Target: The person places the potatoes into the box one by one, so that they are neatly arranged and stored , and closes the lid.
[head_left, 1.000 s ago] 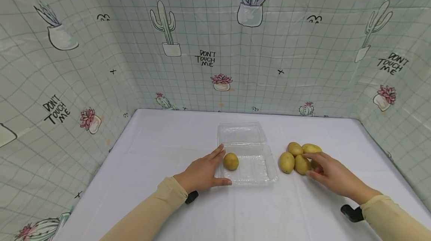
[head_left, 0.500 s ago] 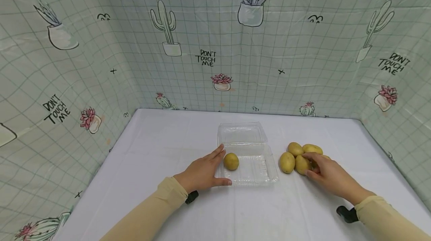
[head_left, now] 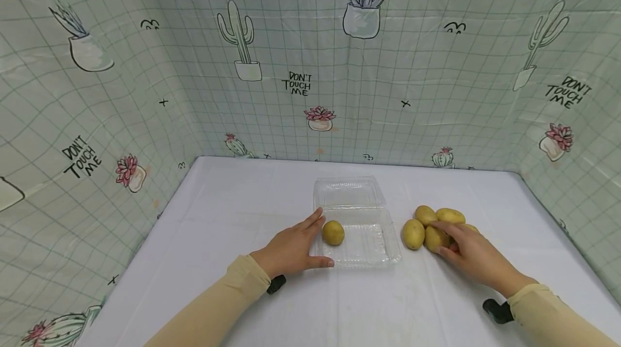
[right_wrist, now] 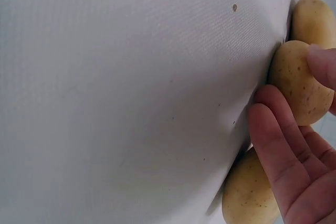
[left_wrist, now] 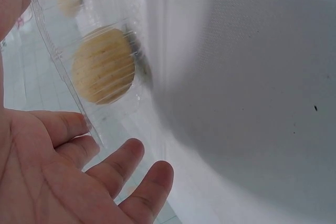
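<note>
An open clear plastic clamshell box (head_left: 366, 242) lies on the white table, its lid (head_left: 348, 192) folded back. One round yellow potato (head_left: 333, 233) sits at the left side of its tray. My left hand (head_left: 293, 247) rests against the box's left edge, fingers and thumb spread; in the left wrist view the potato (left_wrist: 104, 65) shows through the ribbed wall. To the right, my right hand (head_left: 477, 255) holds a potato (head_left: 435, 239) between thumb and fingers, within a small pile. The right wrist view has the thumb on this potato (right_wrist: 299, 85) and fingers along its other side.
Around the held potato lie a left potato (head_left: 413, 234), a rear potato (head_left: 425, 214) and a longer potato (head_left: 450, 215). Another potato (head_left: 471, 227) is mostly behind the right hand. A cactus-print cloth (head_left: 339, 67) surrounds the table.
My right hand has shifted slightly left and closed its thumb and fingers further round the potato. The left hand and the box have stayed still.
</note>
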`<state>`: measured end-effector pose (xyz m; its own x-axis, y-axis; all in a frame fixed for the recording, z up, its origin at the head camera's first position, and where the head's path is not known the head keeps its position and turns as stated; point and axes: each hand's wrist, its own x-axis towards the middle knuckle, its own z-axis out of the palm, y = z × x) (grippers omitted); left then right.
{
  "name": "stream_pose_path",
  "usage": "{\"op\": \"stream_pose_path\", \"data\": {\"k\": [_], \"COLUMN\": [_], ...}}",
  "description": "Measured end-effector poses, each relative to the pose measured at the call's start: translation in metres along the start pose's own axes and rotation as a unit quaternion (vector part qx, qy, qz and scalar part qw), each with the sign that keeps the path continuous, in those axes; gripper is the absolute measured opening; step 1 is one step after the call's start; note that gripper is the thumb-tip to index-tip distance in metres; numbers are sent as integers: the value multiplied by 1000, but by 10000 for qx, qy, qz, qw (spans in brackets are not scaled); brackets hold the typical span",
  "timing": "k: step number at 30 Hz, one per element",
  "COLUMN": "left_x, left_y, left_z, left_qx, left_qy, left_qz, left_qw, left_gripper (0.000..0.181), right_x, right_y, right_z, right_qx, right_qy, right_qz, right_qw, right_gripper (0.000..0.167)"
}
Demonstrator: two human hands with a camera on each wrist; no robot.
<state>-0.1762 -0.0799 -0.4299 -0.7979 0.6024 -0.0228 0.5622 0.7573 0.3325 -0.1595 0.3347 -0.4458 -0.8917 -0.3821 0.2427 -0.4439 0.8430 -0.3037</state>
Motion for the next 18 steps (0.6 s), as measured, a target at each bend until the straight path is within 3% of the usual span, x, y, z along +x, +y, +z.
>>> {"op": "stream_pose_path", "data": {"k": [18], "left_x": [0], "left_y": [0], "left_z": [-1], "left_qx": [-52], "left_qy": [-51], "left_qz": [-58], "left_qw": [10000], "left_gripper": [99], "right_x": [-1], "right_y": [0], "right_z": [3], "right_qx": [60], "right_qy": [-142], "right_qz": [-110], "right_qw": [9998], "right_gripper": [58]}}
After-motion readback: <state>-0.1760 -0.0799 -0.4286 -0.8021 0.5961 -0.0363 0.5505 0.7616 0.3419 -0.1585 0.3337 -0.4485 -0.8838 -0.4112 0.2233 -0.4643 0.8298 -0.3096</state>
